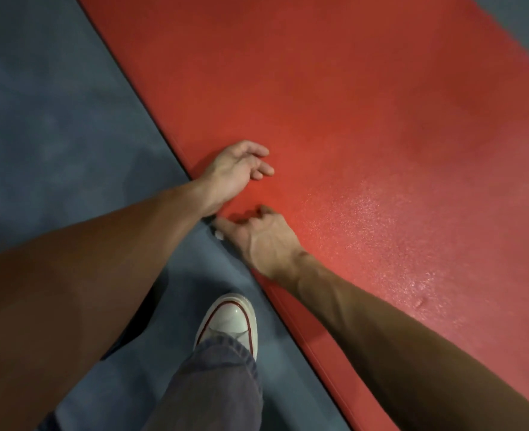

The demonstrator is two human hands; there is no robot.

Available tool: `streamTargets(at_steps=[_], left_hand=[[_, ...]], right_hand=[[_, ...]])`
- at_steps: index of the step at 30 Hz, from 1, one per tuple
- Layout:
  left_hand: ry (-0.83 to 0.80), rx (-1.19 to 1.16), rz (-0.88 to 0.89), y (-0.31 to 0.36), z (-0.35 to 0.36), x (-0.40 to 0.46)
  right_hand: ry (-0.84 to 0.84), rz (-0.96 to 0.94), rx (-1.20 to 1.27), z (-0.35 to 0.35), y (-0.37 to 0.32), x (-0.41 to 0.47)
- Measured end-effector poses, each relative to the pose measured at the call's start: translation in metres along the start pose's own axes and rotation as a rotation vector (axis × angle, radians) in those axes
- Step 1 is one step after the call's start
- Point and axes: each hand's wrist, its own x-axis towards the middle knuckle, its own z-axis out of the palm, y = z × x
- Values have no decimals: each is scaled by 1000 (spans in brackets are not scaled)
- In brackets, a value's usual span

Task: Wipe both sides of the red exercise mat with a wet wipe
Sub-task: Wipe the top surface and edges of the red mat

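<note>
Lying flat on the blue-grey floor point(55, 119), the red exercise mat point(334, 104) runs from the near right corner of the view away to the far left, its long edge cutting diagonally past both hands. A patch nearer the person glistens, which suggests damp from wiping, though no wet wipe can be made out for certain; a small pale scrap shows by the right fingertips and I cannot tell what it is. The left hand point(235, 172) rests at the mat's edge with fingers loosely spread and relaxed, gripping nothing. The right hand point(257, 237) reaches across to the same edge just nearer, fingers curled down at the rim; whether they have the edge pinched is hidden. The mat looks thin, soft and floppy, probably light, with a grainy non-slip face, so lifting by this long edge with both hands should turn it over. A white shoe point(229, 321) and jeans leg point(213, 384) stand on the floor close by.
</note>
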Motion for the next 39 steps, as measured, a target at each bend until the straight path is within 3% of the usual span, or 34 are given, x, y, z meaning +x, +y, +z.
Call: streamTargets(at_steps=[4, 8, 11, 16, 21, 25, 32, 39], left_hand=[[-1, 58, -3, 2, 2, 2], [-19, 189, -23, 7, 8, 4], [-86, 410, -44, 8, 8, 4], [-286, 550, -8, 14, 5, -20], [-435, 713, 78, 3, 10, -57], [-402, 693, 66, 9, 6, -64], [-416, 695, 71, 10, 4, -62], [-418, 763, 37, 11, 6, -48]], right_hand=[[-44, -133, 9, -8, 18, -57], [-532, -20, -106, -52, 34, -100], [-624, 174, -128, -99, 39, -127], [-586, 499, -78, -166, 36, -156], [-521, 625, -87, -202, 19, -163], [-511, 607, -97, -203, 14, -144], [-339, 562, 74, -169, 18, -99], [-119, 550, 299, -135, 17, -114]])
